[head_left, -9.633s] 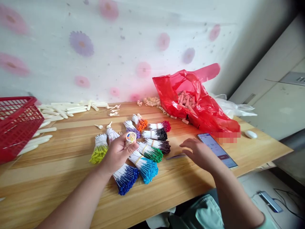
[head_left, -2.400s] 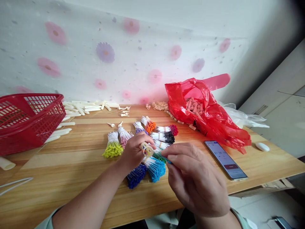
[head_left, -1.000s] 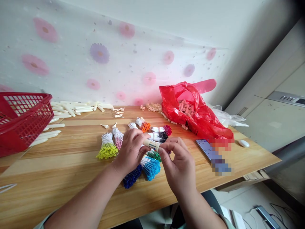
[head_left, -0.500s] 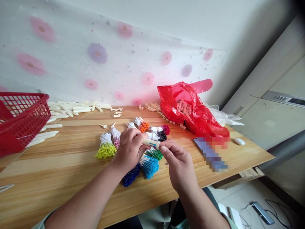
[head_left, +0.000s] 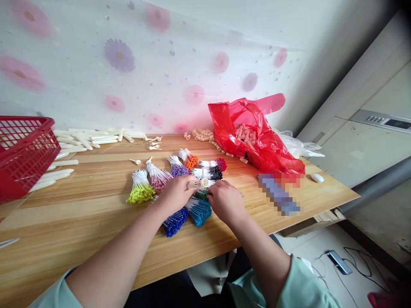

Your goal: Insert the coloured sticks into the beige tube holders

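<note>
My left hand (head_left: 177, 192) is closed around a short cream pen barrel (head_left: 194, 184), its round open end facing right and coloured strips showing inside its side slots. My right hand (head_left: 227, 201) is at the bundle of green-tipped pen refills (head_left: 202, 194), fingers pinched together; what is between them is hidden. Around the hands lie more bundles of thin white refills: light blue (head_left: 199, 211), dark blue (head_left: 175, 222), yellow (head_left: 140, 188), pink (head_left: 159, 177), purple (head_left: 178, 167), orange (head_left: 189, 159), black (head_left: 208, 173) and crimson (head_left: 214, 164).
A red plastic bag (head_left: 272, 152) holds pinkish slotted pieces, with cream ones beside it. Long cream tubes (head_left: 72, 141) lie near a red basket (head_left: 27, 158). Small cream tips (head_left: 155, 145) lie at the back. A blurred phone-like object (head_left: 279, 194) and white mouse-like object (head_left: 317, 177) are right.
My right hand has let go of the barrel's end and moved down to the green-tipped bundle. The barrel stays in my left hand, its open end now uncovered. The view has shifted slightly.
</note>
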Action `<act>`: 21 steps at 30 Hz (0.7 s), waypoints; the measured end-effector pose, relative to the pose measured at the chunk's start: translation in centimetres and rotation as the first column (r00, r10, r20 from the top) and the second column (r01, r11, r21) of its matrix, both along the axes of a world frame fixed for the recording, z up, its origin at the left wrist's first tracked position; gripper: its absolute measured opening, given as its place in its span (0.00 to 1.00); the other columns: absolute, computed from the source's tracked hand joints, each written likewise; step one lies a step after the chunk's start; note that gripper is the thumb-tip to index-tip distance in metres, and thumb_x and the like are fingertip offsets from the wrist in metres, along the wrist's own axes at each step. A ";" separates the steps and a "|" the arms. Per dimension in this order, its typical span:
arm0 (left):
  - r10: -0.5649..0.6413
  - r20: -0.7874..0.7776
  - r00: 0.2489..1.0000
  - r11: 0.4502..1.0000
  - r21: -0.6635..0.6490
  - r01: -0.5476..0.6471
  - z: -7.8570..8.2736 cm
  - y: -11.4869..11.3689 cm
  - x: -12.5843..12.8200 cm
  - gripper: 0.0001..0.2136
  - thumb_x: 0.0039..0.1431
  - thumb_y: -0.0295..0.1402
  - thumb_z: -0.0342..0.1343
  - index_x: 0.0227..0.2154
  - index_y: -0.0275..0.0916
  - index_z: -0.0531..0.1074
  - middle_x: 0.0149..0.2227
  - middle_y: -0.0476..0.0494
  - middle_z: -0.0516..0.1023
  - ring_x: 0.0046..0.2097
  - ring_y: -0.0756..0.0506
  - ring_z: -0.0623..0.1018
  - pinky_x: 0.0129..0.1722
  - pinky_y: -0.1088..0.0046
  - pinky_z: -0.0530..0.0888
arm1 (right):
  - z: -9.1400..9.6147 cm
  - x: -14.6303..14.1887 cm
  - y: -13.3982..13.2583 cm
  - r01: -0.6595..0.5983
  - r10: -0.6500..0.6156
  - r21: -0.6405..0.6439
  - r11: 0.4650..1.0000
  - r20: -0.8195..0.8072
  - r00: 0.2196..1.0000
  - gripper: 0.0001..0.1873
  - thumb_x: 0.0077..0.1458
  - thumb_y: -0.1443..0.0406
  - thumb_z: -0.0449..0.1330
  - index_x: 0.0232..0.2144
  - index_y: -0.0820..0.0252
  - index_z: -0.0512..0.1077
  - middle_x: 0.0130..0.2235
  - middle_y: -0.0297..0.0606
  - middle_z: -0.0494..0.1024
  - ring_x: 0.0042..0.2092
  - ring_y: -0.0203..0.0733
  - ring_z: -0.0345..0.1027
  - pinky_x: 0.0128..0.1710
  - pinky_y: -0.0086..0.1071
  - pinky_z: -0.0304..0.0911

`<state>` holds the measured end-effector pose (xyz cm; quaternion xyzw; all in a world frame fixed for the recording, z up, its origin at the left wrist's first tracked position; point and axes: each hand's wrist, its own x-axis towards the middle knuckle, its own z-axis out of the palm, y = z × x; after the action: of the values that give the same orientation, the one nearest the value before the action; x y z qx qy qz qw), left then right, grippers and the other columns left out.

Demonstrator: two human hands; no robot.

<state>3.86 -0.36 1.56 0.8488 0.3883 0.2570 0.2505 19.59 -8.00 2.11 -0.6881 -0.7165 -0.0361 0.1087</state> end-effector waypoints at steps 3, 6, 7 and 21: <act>-0.039 -0.062 0.997 0.999 -0.001 0.039 -0.3 0.0 0.1 0.11 0.52 0.23 0.51 0.33 0.42 0.75 0.34 0.49 0.80 0.35 0.46 0.76 0.34 0.75 0.65 | 0.1 -0.4 0.4 -0.004 0.005 -0.024 1.000 0.071 0.997 0.10 0.55 0.70 0.53 0.30 0.63 0.75 0.34 0.47 0.76 0.38 0.48 0.69 0.36 0.35 0.61; -0.052 -0.094 0.994 0.999 0.012 0.053 -0.5 0.1 0.1 0.12 0.51 0.21 0.50 0.32 0.43 0.75 0.33 0.49 0.80 0.34 0.47 0.76 0.32 0.75 0.64 | 0.2 -0.6 0.7 0.003 0.001 -0.036 0.999 0.099 0.995 0.10 0.56 0.70 0.52 0.31 0.63 0.74 0.34 0.47 0.76 0.38 0.47 0.69 0.35 0.34 0.60; -0.049 -0.102 0.994 0.999 0.018 0.051 -0.6 0.2 0.1 0.12 0.52 0.21 0.50 0.31 0.42 0.75 0.32 0.49 0.80 0.33 0.47 0.75 0.31 0.75 0.64 | 0.2 -0.7 0.8 0.010 -0.006 -0.037 0.999 0.100 0.995 0.10 0.56 0.70 0.52 0.32 0.63 0.74 0.35 0.47 0.76 0.38 0.46 0.70 0.34 0.33 0.60; 0.009 -0.168 0.986 0.999 0.043 -0.002 -0.7 0.6 0.1 0.09 0.52 0.25 0.51 0.30 0.41 0.75 0.30 0.47 0.79 0.32 0.45 0.75 0.30 0.75 0.62 | 0.2 0.2 0.2 0.017 -0.017 -0.007 1.000 0.061 0.998 0.09 0.58 0.59 0.56 0.33 0.57 0.73 0.38 0.38 0.74 0.43 0.43 0.68 0.36 0.30 0.60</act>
<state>3.94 0.28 0.85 0.8715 0.4048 0.1935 0.1980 19.80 -7.81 2.29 -0.6932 -0.7137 -0.0553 0.0840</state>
